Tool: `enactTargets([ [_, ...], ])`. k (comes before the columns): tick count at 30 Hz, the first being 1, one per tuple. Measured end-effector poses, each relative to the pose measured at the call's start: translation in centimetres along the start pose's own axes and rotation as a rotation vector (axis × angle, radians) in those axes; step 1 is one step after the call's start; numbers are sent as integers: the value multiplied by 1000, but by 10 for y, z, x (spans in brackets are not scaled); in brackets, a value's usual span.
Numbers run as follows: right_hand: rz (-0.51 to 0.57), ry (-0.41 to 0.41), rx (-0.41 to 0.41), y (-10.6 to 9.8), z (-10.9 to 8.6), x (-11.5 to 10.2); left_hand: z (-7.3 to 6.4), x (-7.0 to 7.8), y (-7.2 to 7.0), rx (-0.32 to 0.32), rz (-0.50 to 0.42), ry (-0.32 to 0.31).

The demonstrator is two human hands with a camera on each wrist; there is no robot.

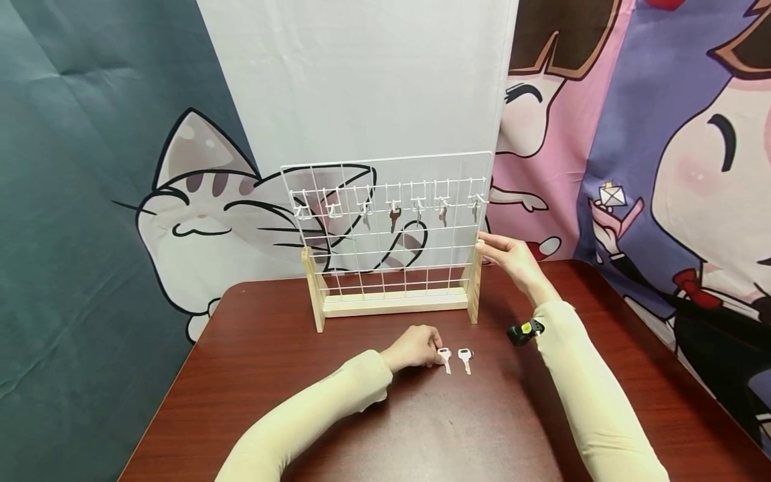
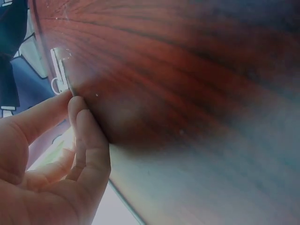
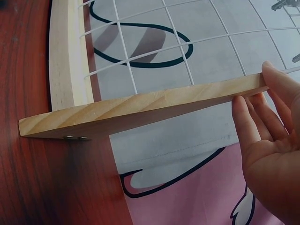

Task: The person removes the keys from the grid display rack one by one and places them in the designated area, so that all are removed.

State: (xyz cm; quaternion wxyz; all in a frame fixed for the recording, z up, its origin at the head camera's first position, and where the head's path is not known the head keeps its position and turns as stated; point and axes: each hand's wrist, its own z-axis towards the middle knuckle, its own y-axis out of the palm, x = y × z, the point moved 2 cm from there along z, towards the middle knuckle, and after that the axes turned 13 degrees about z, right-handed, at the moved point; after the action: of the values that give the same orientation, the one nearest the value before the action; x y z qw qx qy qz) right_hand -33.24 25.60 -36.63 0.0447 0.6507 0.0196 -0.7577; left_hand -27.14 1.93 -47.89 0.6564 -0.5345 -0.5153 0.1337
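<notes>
My left hand (image 1: 415,346) is low over the tabletop, its thumb and fingertips pinching a silver key (image 1: 444,353). In the left wrist view the fingertips meet at the near end of that key, which partly hides behind them. Just right of it a second silver key (image 1: 466,358) lies flat on the table. My right hand (image 1: 512,258) grips the upper end of the right wooden post (image 3: 140,104) of a white wire grid rack (image 1: 385,244), thumb on one side and fingers on the other. Several keys, one of them a brown key (image 1: 394,217), hang from hooks along the grid.
The rack's wooden base bar (image 1: 394,304) and left wooden post (image 1: 314,291) stand on the dark red-brown table (image 1: 241,375). Close behind is a cartoon-printed cloth backdrop (image 1: 361,80). Two white hooks (image 1: 333,211) at the grid's left end show no key.
</notes>
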Motion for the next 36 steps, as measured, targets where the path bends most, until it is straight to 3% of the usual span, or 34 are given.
enactTargets([
  [9,-1,3,-8,2,-3,-4,1,1,2,26,42,17],
  [16,2,-10,3,-10,14,22,0,0,2,31,27,14],
  [21,2,-11,5,-10,14,22,1,-5,-2,15,1,23],
  [29,17,-18,5,-13,15,25,-4,-25,-23,38,-13,19],
  [36,24,-35,-2,-13,16,27,-12,-42,-54,95,-120,8],
])
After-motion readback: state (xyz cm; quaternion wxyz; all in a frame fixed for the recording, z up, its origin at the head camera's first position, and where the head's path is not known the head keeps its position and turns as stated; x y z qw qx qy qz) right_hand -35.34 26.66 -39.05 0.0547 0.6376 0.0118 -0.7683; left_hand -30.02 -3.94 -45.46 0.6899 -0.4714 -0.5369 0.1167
